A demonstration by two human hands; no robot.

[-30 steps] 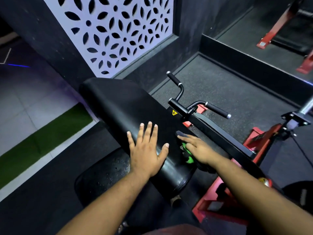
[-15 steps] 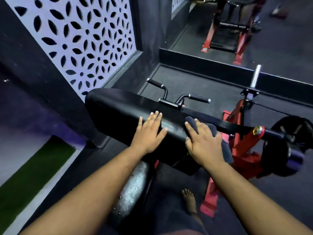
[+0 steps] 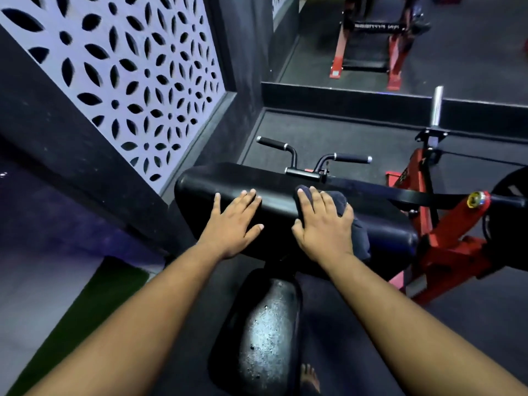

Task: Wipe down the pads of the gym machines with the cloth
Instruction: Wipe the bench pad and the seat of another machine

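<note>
A long black arm pad (image 3: 274, 192) of a red-framed gym machine lies across the middle of the view. My left hand (image 3: 233, 221) rests flat on the pad's near face, fingers straight and spread. My right hand (image 3: 321, 224) presses a dark grey cloth (image 3: 357, 227) flat against the pad, just right of the left hand. The cloth shows past my fingertips and along the right side of my hand; most of it is hidden under the palm. Below the pad is the machine's black seat (image 3: 268, 330), worn and shiny.
Two black handles (image 3: 314, 155) stick up behind the pad. The red frame (image 3: 445, 241) and a weight plate (image 3: 511, 201) stand at the right. A patterned white wall panel (image 3: 120, 75) is close on the left. Another red machine (image 3: 368, 41) stands at the back. A bare foot (image 3: 310, 378) is beside the seat.
My right hand came up from the pad's right edge with the cloth and now presses it on the pad's face. The view has swung so the pad lies crosswise. The left hand stays flat.
</note>
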